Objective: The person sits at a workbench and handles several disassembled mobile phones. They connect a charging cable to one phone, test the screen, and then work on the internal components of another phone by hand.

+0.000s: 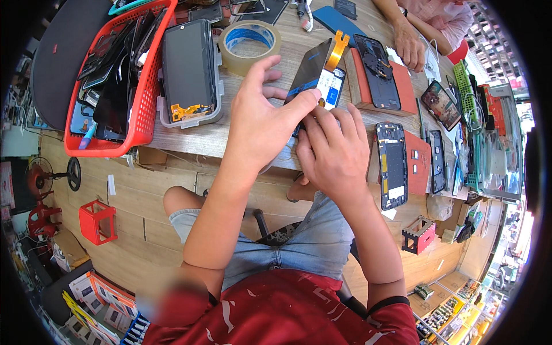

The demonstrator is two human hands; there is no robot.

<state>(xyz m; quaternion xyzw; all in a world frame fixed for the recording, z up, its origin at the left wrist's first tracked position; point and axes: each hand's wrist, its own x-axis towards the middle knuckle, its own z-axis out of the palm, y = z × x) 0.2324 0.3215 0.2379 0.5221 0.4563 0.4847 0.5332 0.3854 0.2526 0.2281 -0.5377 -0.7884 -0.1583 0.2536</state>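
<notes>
My left hand holds a dark screen panel tilted up, with an orange flex cable rising from its top. My right hand has its fingers curled on the lower part of the opened phone body, where a white part and a blue label show; its fingertips are partly hidden. To the right lie a phone frame on an orange block and another frame by a second block.
A tape roll, a case with a screen and a red basket fill the left side. A co-worker's hand rests at upper right near a phone. Red stools stand on the floor.
</notes>
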